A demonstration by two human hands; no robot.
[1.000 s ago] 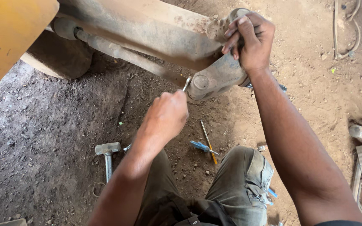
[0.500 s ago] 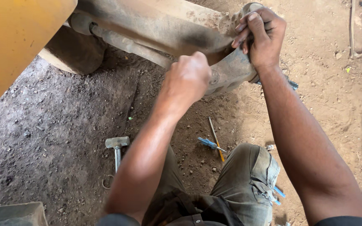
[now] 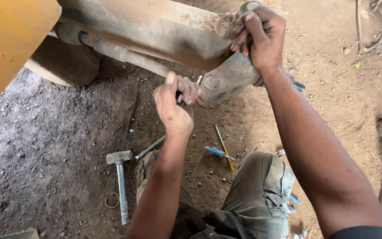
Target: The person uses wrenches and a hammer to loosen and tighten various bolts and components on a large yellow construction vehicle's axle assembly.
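Bare dirt ground (image 3: 58, 146) bears a hammer (image 3: 120, 177) near the hands.

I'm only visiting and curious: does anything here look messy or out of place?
Yes. A metal hammer, a blue-handled screwdriver, a thin yellow rod and a small metal ring lie scattered on the bare dirt, not on any tray or cloth.
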